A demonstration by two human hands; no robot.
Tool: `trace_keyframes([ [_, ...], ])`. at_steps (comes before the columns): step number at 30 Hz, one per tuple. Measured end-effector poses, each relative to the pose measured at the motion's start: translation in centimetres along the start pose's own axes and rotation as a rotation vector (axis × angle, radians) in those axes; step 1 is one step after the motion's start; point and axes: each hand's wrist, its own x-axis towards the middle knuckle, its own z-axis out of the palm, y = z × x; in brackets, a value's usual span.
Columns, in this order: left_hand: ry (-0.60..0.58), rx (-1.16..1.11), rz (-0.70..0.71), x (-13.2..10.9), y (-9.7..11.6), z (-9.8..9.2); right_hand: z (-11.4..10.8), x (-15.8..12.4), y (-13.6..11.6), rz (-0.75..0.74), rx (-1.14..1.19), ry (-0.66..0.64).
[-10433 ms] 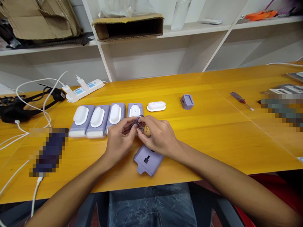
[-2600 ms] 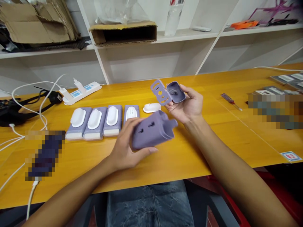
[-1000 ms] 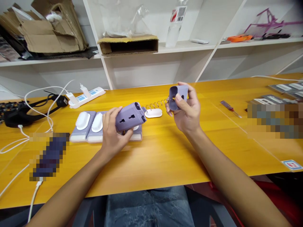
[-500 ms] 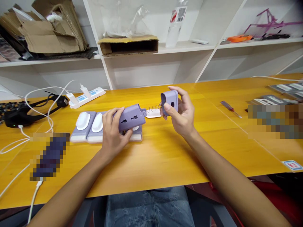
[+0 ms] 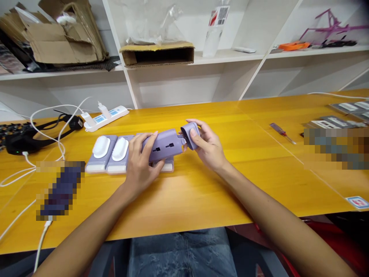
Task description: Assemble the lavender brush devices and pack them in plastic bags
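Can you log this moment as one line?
left hand: lilac plastic casing | right hand: lilac end cap | cap meets casing end

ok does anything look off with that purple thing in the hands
The lilac end cap in the right hand looks odd: it sits tilted against the end of the lilac plastic housing in the left hand, not flush with it.

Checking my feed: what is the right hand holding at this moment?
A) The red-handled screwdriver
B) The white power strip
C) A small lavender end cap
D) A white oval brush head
C: the right hand grips the lavender end cap at the end of the lavender housing held by the left hand.
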Motion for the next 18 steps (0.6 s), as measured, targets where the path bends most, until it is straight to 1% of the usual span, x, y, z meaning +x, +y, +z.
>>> trace_keyframes([
  [3,-0.019,0.008,0.0,0.0,0.1,0.0,0.3,-0.2,0.0,0.087,0.095,0.014],
  [5,-0.02,0.014,0.002,0.0,0.2,0.0,0.5,-0.3,-0.1,0.114,0.134,0.035],
  [13,-0.025,0.024,0.013,0.1,0.6,-0.1,1.1,-0.5,-0.3,0.112,0.177,0.083],
  [18,-0.031,0.004,-0.001,-0.1,0.8,0.0,0.9,-0.6,-0.6,0.131,0.16,0.061],
])
